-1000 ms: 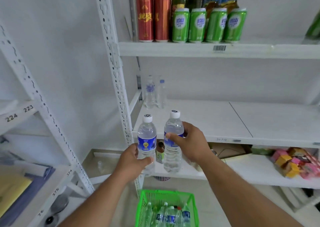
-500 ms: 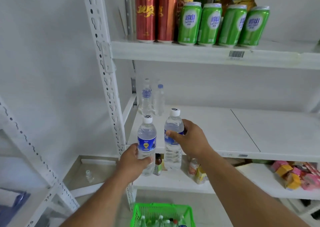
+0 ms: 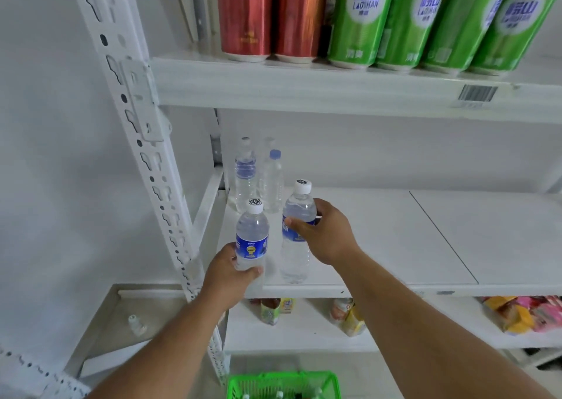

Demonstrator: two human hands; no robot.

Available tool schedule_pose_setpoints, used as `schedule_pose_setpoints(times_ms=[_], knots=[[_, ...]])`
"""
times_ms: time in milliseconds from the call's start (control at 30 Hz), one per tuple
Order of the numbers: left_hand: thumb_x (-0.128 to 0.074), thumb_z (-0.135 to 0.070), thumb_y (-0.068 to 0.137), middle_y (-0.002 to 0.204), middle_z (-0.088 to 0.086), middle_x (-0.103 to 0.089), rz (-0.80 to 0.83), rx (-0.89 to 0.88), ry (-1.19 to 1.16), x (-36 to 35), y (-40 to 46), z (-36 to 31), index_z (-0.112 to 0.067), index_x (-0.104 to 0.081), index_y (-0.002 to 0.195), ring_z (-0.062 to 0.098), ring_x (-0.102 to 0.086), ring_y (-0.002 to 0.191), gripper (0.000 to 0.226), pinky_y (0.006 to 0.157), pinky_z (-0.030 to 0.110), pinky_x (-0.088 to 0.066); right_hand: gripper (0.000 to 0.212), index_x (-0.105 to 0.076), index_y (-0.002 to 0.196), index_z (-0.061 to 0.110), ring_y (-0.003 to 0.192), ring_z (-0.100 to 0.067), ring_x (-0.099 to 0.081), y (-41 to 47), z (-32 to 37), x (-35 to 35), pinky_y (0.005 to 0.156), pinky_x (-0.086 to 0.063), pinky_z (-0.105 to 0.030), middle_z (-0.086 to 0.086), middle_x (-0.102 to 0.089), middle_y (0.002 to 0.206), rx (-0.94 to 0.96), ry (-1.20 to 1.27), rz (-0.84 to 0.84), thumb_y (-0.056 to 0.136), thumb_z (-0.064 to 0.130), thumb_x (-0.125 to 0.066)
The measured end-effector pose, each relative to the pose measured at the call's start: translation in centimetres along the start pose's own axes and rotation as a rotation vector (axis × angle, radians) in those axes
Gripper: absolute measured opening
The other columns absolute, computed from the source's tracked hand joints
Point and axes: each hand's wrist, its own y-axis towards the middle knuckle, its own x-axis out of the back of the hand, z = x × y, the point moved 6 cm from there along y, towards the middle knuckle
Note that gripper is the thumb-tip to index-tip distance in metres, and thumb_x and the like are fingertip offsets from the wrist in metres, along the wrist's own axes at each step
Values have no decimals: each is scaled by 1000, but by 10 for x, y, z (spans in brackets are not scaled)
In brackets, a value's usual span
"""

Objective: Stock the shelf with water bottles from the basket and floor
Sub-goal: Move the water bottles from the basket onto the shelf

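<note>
My left hand (image 3: 226, 275) grips a clear water bottle with a blue label (image 3: 252, 238) by its lower half, upright at the front left edge of the white middle shelf (image 3: 380, 246). My right hand (image 3: 324, 233) holds a second, taller water bottle (image 3: 296, 231) around its label; its base is over the shelf's front, just right of the first. Two water bottles (image 3: 258, 179) stand at the shelf's back left corner. The green basket (image 3: 282, 383) with more bottle caps showing sits on the floor below.
Red cans (image 3: 261, 15) and green cans (image 3: 425, 21) fill the shelf above, low over the bottles. A perforated white upright (image 3: 146, 143) stands left of my hands. Small drink packs (image 3: 275, 309) and colourful snack packets (image 3: 526, 313) lie on the lower shelf.
Both hands have carried their bottles forward and up to the middle shelf. The view has moved closer to the shelf, and the basket has slid toward the bottom edge.
</note>
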Motion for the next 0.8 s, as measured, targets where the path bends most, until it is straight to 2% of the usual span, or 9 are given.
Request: schedule_pose_setpoints(times_ms=[133, 200, 267, 333, 433, 533, 600, 700, 800], knots=[[-86, -28, 71, 90, -31, -53, -30, 19, 0, -3, 31, 4, -41, -50, 108, -13, -50, 83, 52, 68, 12, -42, 22, -60, 89, 45, 74, 0, -64, 33, -8, -13, 59, -48, -15, 23, -68, 82, 4, -32, 18, 76, 44, -78], [-85, -30, 72, 96, -27, -56, -48, 24, -4, -5, 47, 6, -41, -51, 109, -6, -53, 90, 52, 72, 13, -41, 24, -58, 89, 49, 72, 4, -63, 49, -14, -18, 56, -46, -14, 27, -66, 80, -3, -39, 29, 75, 47, -77], [-84, -31, 72, 108, -17, -56, -65, 43, -2, -7, 62, 11, -37, -53, 115, 3, -51, 104, 53, 84, 23, -42, 26, -58, 91, 50, 72, 5, -63, 64, -19, -23, 58, -46, -14, 29, -65, 81, -8, -37, 41, 74, 48, -77], [-83, -30, 73, 114, -13, -55, -81, 51, -4, -9, 76, 16, -36, -53, 115, 4, -48, 109, 52, 89, 27, -40, 29, -60, 97, 47, 75, 4, -63, 79, -23, -29, 62, -48, -17, 27, -66, 84, -5, -39, 52, 74, 47, -78], [-82, -28, 74, 115, -13, -56, -104, 51, -18, -12, 96, 20, -37, -53, 112, 4, -48, 111, 49, 89, 26, -39, 29, -64, 100, 42, 73, 5, -64, 99, -29, -39, 62, -50, -21, 26, -68, 80, -11, -23, 72, 74, 43, -77], [-81, -28, 73, 113, -12, -57, -126, 60, -28, -15, 113, 23, -38, -53, 111, 6, -50, 108, 47, 87, 25, -39, 25, -64, 97, 41, 71, 12, -61, 115, -34, -48, 56, -46, -21, 35, -65, 78, -21, -4, 96, 74, 41, -76], [-81, -27, 73, 111, -12, -57, -142, 66, -26, -18, 123, 24, -35, -55, 113, 7, -50, 107, 48, 87, 24, -38, 23, -65, 94, 40, 71, 9, -61, 125, -38, -53, 55, -46, -20, 32, -65, 79, -18, 11, 93, 74, 39, -76], [-82, -27, 73, 111, -12, -58, -155, 68, -31, -23, 138, 25, -31, -57, 117, 7, -52, 107, 50, 85, 24, -38, 20, -64, 90, 36, 69, 9, -63, 137, -43, -59, 52, -41, -8, 28, -67, 77, -2, 20, 84, 75, 32, -77], [-82, -26, 74, 114, -13, -60, -164, 54, -52, -24, 153, 23, -29, -59, 122, 5, -52, 108, 54, 86, 24, -40, 21, -64, 92, 32, 74, -4, -64, 149, -48, -64, 59, -47, -17, 13, -70, 81, 2, 11, 58, 75, 30, -78]])
